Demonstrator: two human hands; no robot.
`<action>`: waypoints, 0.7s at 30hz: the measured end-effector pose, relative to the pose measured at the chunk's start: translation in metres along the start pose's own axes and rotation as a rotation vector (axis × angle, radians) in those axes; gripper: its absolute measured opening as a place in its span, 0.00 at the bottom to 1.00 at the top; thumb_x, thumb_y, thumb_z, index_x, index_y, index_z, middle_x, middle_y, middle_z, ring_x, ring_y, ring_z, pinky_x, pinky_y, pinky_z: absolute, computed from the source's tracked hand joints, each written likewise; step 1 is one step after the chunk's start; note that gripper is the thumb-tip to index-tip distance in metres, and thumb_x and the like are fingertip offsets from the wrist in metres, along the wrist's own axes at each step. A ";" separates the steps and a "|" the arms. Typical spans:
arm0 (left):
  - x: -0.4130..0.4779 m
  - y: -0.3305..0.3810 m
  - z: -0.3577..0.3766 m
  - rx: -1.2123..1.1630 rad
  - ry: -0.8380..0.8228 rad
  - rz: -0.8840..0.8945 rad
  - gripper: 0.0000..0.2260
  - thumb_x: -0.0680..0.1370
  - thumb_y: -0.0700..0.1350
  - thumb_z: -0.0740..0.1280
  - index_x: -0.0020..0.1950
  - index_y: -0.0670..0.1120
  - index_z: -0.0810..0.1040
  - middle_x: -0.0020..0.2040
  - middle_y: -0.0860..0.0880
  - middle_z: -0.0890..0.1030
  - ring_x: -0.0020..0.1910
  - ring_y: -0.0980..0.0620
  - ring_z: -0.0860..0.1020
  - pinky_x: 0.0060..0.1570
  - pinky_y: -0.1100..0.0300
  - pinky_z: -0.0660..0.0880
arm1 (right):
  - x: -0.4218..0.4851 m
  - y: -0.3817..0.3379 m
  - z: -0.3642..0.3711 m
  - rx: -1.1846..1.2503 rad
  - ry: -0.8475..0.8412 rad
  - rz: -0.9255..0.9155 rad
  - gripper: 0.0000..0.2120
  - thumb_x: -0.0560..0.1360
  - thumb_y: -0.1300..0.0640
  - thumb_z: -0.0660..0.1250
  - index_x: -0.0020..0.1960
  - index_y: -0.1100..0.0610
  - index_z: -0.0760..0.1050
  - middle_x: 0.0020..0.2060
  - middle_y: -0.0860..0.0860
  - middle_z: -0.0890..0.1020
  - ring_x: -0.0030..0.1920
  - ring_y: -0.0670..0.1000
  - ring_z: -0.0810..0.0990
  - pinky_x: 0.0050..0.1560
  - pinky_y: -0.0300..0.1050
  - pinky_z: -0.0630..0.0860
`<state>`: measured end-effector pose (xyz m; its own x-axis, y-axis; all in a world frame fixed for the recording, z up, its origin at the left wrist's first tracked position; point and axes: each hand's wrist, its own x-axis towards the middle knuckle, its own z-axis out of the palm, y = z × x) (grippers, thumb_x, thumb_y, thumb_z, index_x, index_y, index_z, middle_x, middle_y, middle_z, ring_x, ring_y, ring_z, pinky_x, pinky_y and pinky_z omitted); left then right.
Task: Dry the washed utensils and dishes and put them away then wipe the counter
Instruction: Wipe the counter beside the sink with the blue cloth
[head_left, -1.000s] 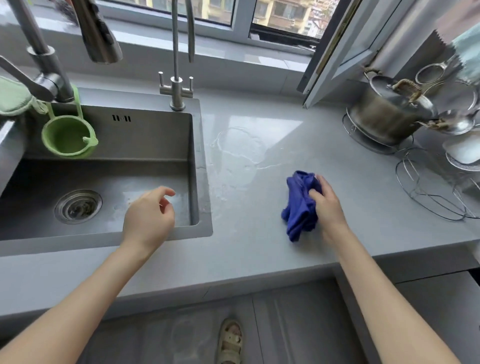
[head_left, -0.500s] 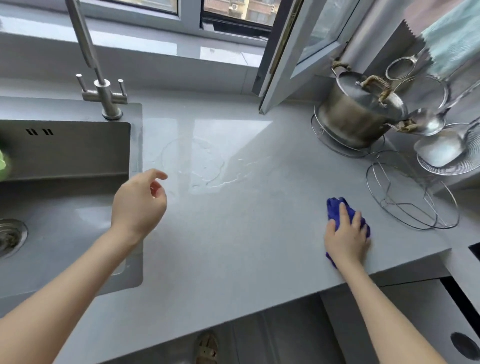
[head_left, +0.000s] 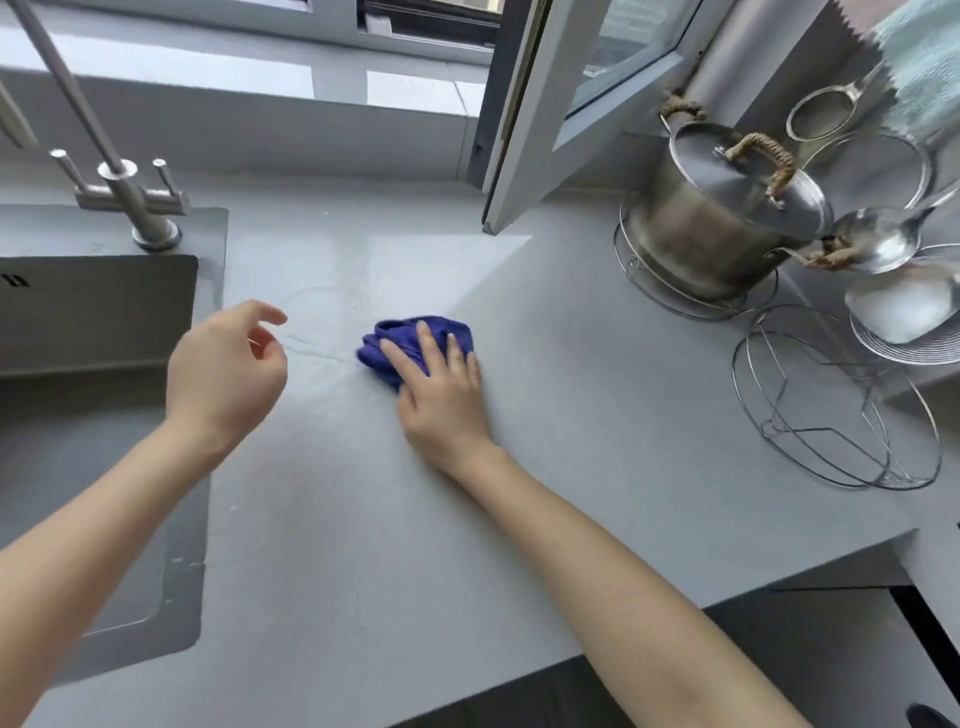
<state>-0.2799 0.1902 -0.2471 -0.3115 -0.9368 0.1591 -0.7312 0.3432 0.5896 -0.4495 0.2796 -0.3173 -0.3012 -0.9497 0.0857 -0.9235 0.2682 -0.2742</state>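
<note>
A crumpled blue cloth (head_left: 400, 338) lies on the grey counter (head_left: 597, 405), just right of a wet streak. My right hand (head_left: 441, 389) presses flat on the cloth, fingers spread over it. Over the counter beside the sink edge hovers my left hand (head_left: 223, 369), loosely curled and holding nothing. A lidded steel pot (head_left: 722, 218) stands on a wire trivet at the back right.
The steel sink (head_left: 93, 322) and its tap (head_left: 124, 192) are at the left. An open window frame (head_left: 540, 130) juts over the counter's back. An empty wire trivet (head_left: 831, 405), ladles and strainers (head_left: 883, 234) crowd the right. The counter's front edge runs diagonally at lower right.
My right hand has slid the blue cloth left across the counter, from near the right edge to the wet patch in the middle. The left hand stays near the sink edge.
</note>
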 end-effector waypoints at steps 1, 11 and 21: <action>0.003 0.002 0.004 0.004 -0.011 0.010 0.12 0.73 0.36 0.62 0.54 0.44 0.79 0.43 0.46 0.81 0.44 0.43 0.78 0.45 0.54 0.70 | -0.008 0.020 -0.004 -0.018 0.032 0.007 0.25 0.72 0.54 0.54 0.68 0.50 0.72 0.69 0.61 0.71 0.64 0.71 0.71 0.63 0.67 0.66; 0.026 -0.022 0.013 0.041 -0.013 -0.032 0.11 0.74 0.36 0.64 0.55 0.43 0.79 0.51 0.42 0.80 0.49 0.41 0.78 0.48 0.52 0.71 | 0.037 0.176 -0.059 -0.116 0.159 0.889 0.28 0.77 0.47 0.57 0.76 0.49 0.58 0.77 0.59 0.54 0.71 0.70 0.56 0.70 0.64 0.51; 0.020 -0.078 -0.026 0.031 0.106 -0.289 0.13 0.73 0.35 0.64 0.55 0.43 0.80 0.52 0.41 0.80 0.49 0.43 0.78 0.49 0.57 0.70 | 0.083 -0.082 0.033 0.081 0.058 -0.183 0.25 0.66 0.58 0.58 0.61 0.55 0.79 0.63 0.65 0.76 0.57 0.77 0.73 0.57 0.73 0.69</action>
<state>-0.2131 0.1425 -0.2695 -0.0244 -0.9972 0.0714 -0.7992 0.0623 0.5979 -0.3910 0.1735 -0.3197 -0.1454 -0.9698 0.1956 -0.9426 0.0757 -0.3252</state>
